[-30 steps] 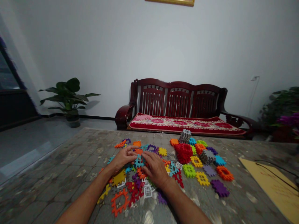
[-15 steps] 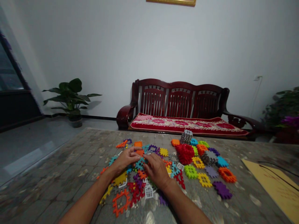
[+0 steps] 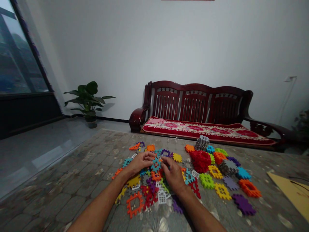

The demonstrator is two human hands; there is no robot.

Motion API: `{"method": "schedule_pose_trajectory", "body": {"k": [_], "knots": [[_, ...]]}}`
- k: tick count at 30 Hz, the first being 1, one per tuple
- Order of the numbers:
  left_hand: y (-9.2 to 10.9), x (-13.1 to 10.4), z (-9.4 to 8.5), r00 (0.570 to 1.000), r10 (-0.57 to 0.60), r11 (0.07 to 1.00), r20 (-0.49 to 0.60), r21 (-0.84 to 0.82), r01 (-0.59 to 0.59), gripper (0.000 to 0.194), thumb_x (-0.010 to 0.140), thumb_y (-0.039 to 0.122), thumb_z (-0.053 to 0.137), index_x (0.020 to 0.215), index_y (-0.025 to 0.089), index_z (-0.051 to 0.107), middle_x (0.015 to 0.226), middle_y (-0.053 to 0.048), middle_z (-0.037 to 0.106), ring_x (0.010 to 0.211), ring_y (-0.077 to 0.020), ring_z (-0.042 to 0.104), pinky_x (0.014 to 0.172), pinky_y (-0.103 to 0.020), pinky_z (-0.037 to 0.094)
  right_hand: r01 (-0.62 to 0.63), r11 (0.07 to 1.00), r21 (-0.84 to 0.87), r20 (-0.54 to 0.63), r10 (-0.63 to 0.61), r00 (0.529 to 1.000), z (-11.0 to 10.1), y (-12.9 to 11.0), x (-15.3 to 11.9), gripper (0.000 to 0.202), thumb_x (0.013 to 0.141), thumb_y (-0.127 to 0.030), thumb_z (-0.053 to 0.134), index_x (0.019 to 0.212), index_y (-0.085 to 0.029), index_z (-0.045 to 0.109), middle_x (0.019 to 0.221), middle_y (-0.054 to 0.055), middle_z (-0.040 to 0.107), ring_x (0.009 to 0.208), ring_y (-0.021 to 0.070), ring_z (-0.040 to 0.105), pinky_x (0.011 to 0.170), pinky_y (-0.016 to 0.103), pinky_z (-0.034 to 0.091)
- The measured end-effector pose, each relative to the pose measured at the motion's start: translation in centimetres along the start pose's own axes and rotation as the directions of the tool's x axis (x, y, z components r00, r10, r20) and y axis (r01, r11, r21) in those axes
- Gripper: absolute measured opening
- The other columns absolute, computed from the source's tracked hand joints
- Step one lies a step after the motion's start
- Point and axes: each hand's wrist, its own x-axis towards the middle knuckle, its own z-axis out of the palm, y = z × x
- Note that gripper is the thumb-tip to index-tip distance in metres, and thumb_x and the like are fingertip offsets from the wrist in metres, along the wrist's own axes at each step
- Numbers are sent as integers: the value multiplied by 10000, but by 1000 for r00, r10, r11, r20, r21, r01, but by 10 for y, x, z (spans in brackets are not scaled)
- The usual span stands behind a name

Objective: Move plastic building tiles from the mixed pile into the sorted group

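Note:
Between my two hands is a teal toothed plastic piece (image 3: 156, 164), held at its sides over the loose pieces. My left hand (image 3: 142, 161) grips its left edge with bent fingers. On its right edge, the fingers of my right hand (image 3: 173, 172) are closed. Below them lie an orange piece (image 3: 156, 176), purple and red pieces, and a white window piece (image 3: 162, 198). A large orange frame piece (image 3: 134, 204) lies nearer to me, left of centre. A yellow piece (image 3: 177, 157) rests beyond my right hand.
Right of my hands stand a red stack (image 3: 201, 161) and a grey stack (image 3: 202, 142), with several coloured pieces around them. A yellow sheet (image 3: 289, 190) and dark cable lie far right. Beyond the patterned tabletop (image 3: 79, 180) is a wooden bench (image 3: 193, 103).
The camera view has turned left, so the scene sits further right. The teal piece between my hands now shows more fully, and my right hand's fingers have drawn to its edge.

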Motion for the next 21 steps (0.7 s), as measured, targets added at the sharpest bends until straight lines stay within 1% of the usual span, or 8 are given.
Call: {"method": "schedule_pose_trajectory", "body": {"k": [2, 4, 7, 10, 12, 15, 19, 21], "knots": [[1, 1, -5, 997, 10, 1000, -82, 16, -9, 420, 621, 341, 799, 971, 145, 674, 745, -12, 672, 593, -104, 564, 551, -213, 387, -11, 999, -44, -19, 11, 1000, -3, 3, 1, 303, 869, -206, 482, 1096, -215, 682, 1046, 61, 731, 956, 207, 678, 886, 362, 529], [3, 3, -15, 978, 34, 999, -205, 29, -29, 434, 610, 395, 797, 943, 145, 676, 736, -9, 669, 575, -101, 548, 538, -213, 378, -10, 992, -128, -45, 4, 999, -8, 8, 3, 322, 866, -179, 465, 1103, -214, 681, 1061, 65, 724, 990, 213, 663, 910, 374, 513], [6, 4, -33, 923, 33, 999, -384, 41, -18, 469, 601, 455, 775, 942, 147, 681, 756, -15, 685, 581, -111, 548, 532, -216, 378, 26, 961, -275, -33, -37, 999, -14, 13, 5, 365, 821, -106, 472, 1092, -219, 688, 1050, 65, 721, 1011, 225, 638, 929, 385, 489], [7, 3, -51, 860, 16, 998, -511, 63, 19, 479, 580, 510, 751, 888, 148, 689, 723, -20, 683, 585, -130, 554, 529, -224, 388, 58, 924, -379, 16, -56, 998, -16, 17, 5, 392, 781, -76, 504, 1087, -233, 692, 1082, 64, 718, 1047, 244, 616, 950, 411, 466], [7, 1, -62, 832, 21, 996, -555, 80, 28, 475, 548, 537, 747, 812, 147, 683, 682, -19, 669, 591, -143, 562, 544, -235, 411, 79, 911, -406, 38, -69, 997, -15, 17, 4, 402, 782, -83, 517, 1110, -242, 685, 1138, 63, 706, 1085, 248, 604, 973, 428, 451], [3, -2, -76, 830, 6, 989, -557, 124, 76, 439, 531, 549, 736, 704, 155, 651, 604, -1, 628, 558, -143, 540, 533, -240, 407, 132, 904, -406, 89, -104, 991, -13, 17, 2, 394, 809, -100, 514, 1131, -254, 683, 1173, 57, 700, 1123, 246, 590, 998, 440, 433], [-8, -4, -92, 835, 0, 954, -551, 249, 164, 347, 584, 505, 704, 606, 173, 605, 511, 31, 549, 501, -124, 473, 490, -219, 344, 184, 898, -399, 165, -127, 978, -12, 15, 0, 426, 792, -63, 486, 1079, -290, 705, 1066, 18, 734, 1163, 254, 565, 1020, 452, 407], [-11, -4, -96, 821, 20, 919, -571, 334, 210, 299, 622, 466, 690, 610, 175, 625, 520, 23, 566, 517, -130, 486, 497, -217, 332, 184, 898, -399, 172, -124, 977, -13, 14, 1, 448, 765, -30, 466, 1031, -287, 719, 1021, 11, 741, 1158, 258, 563, 1022, 451, 401]]}}
